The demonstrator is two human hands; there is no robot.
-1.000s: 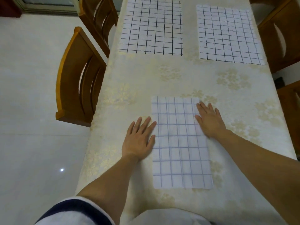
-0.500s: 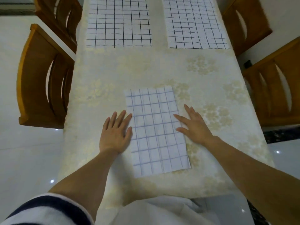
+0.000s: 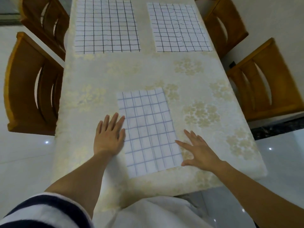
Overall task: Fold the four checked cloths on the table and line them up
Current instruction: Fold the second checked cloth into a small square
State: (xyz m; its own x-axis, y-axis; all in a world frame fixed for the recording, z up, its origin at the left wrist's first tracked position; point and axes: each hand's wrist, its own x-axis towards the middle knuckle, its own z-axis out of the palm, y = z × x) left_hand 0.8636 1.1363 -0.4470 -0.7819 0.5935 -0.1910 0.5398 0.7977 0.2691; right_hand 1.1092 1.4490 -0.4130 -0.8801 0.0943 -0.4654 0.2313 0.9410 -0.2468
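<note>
Cloth status: a folded checked cloth [image 3: 148,129] with pale blue lines lies flat on the table [image 3: 148,69], near the front edge and slightly skewed, its far end tipped toward 11 o'clock. Left hand [image 3: 109,137] lies palm down on the tablecloth at 9 o'clock of this cloth. Its fingers are straight and close together, pointing toward 12 o'clock, and grasp nothing; the index finger and thumb meet the cloth's left edge. Right hand [image 3: 199,151] sits at 4 o'clock of the cloth, palm down, fingers spread and extended toward 11 o'clock, also grasping nothing. Its thumb tip is just beside the near right corner of the cloth, and the index fingertip reaches the right edge. Whether this palm presses on the table cannot be told. Two more checked cloths with dark lines lie spread open and flat at the far end of the table: one cloth [image 3: 107,25] at 11 o'clock and another cloth [image 3: 179,28] at 1 o'clock, well apart from the folded one and separated from each other by a strip of tablecloth. Wooden chairs stand along both long sides: one chair [image 3: 31,89] at 9 o'clock and one chair [image 3: 269,83] at 3 o'clock. A dark-and-white sleeve [image 3: 41,211] shows at 7 o'clock.
</note>
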